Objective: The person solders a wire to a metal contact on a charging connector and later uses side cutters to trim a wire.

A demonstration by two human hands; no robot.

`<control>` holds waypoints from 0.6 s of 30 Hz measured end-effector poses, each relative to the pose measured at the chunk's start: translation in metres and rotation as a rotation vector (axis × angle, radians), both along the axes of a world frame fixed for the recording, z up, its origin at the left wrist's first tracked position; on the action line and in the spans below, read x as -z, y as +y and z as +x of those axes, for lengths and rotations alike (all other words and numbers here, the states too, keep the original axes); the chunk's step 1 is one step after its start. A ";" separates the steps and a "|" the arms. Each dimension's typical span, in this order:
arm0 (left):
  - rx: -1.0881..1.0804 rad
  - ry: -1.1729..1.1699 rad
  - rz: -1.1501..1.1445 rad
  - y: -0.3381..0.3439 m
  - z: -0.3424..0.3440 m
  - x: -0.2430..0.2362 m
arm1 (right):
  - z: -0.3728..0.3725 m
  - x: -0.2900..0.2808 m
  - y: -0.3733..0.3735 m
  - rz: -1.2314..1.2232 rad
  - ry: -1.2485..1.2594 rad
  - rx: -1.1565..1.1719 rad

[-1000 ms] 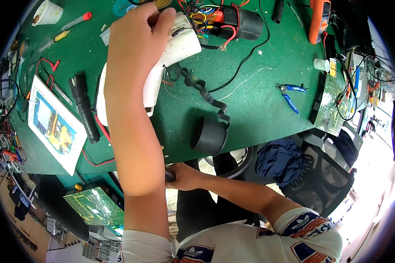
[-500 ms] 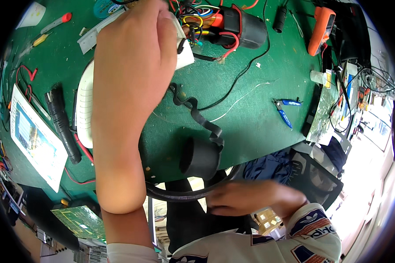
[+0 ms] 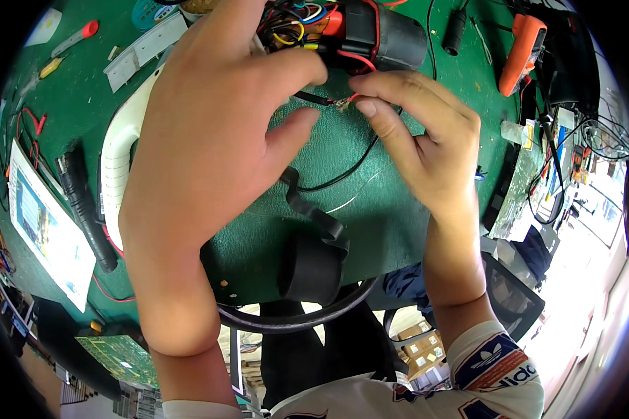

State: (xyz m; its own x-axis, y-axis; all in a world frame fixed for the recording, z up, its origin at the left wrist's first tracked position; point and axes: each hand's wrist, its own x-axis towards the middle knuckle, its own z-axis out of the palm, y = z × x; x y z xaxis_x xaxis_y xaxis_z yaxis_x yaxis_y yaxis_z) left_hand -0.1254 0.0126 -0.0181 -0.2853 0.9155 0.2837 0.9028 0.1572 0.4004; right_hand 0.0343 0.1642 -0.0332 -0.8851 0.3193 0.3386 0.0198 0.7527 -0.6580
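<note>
My right hand (image 3: pixel 430 133) pinches a red wire (image 3: pixel 360 61) between thumb and index finger, close to its bare, frayed end. That end meets a black cable (image 3: pixel 314 98) with stripped strands. My left hand (image 3: pixel 210 119) reaches in from the other side, thumb and index finger apart, with a gap between them and the cable. Its other fingers are hidden. Beyond both hands lies a black cylindrical, motor-like part (image 3: pixel 402 43) with a bundle of coloured wires (image 3: pixel 293 28). A white curved housing (image 3: pixel 119 157) shows partly beneath my left forearm.
A roll of black strip (image 3: pixel 313 271) stands at the table's near edge, its loose end trailing away. At left are a black flashlight (image 3: pixel 87 209) and a printed sheet (image 3: pixel 52 227). An orange meter (image 3: pixel 522 56) and a black pen-shaped thing (image 3: pixel 455 33) lie far right.
My right hand has come up from below the table edge and taken hold of the red wire. My left hand has drawn back slightly, its thumb and index finger now spread.
</note>
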 end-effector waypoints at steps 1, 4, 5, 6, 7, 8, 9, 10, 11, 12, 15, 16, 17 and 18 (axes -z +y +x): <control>-0.003 0.010 -0.009 -0.001 0.000 0.000 | -0.002 0.005 0.000 0.020 0.042 0.007; -0.009 0.025 -0.024 0.001 0.002 0.001 | -0.001 0.011 -0.001 0.003 0.046 0.098; -0.015 0.025 -0.027 0.002 0.003 0.002 | -0.002 0.012 -0.002 -0.029 0.042 0.117; -0.025 0.025 -0.029 0.001 0.003 0.004 | -0.003 0.013 -0.004 -0.061 0.036 0.135; -0.035 0.017 -0.030 0.002 0.004 0.004 | -0.003 0.015 -0.005 -0.093 0.029 0.153; -0.055 0.004 -0.042 0.003 0.006 0.005 | -0.003 0.019 -0.005 -0.131 0.038 0.165; -0.072 -0.012 -0.051 0.004 0.007 0.007 | -0.003 0.024 -0.006 -0.168 0.046 0.177; -0.088 -0.017 -0.059 0.006 0.010 0.003 | -0.002 0.024 -0.007 -0.206 0.066 0.188; -0.095 0.002 -0.050 0.008 0.012 -0.002 | -0.002 0.024 -0.007 -0.209 0.092 0.191; -0.098 0.017 -0.024 0.009 0.013 -0.006 | -0.002 0.023 -0.007 -0.210 0.118 0.194; -0.106 0.017 0.036 0.011 0.012 -0.001 | -0.004 0.030 -0.008 -0.203 0.147 0.183; -0.112 0.016 0.033 0.012 0.012 0.000 | -0.004 0.033 -0.007 -0.194 0.151 0.181; -0.123 0.011 -0.013 0.013 0.013 -0.001 | -0.004 0.034 -0.007 -0.185 0.156 0.179; -0.131 0.004 -0.013 0.014 0.013 0.000 | -0.004 0.032 -0.007 -0.155 0.141 0.178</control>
State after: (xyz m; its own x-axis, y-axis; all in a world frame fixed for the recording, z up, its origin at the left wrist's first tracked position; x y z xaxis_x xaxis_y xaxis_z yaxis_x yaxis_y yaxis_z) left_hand -0.1123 0.0270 -0.0182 -0.4015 0.8742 0.2730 0.8758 0.2792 0.3938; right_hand 0.0304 0.1575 -0.0654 -0.7583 0.5228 0.3894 0.0428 0.6360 -0.7705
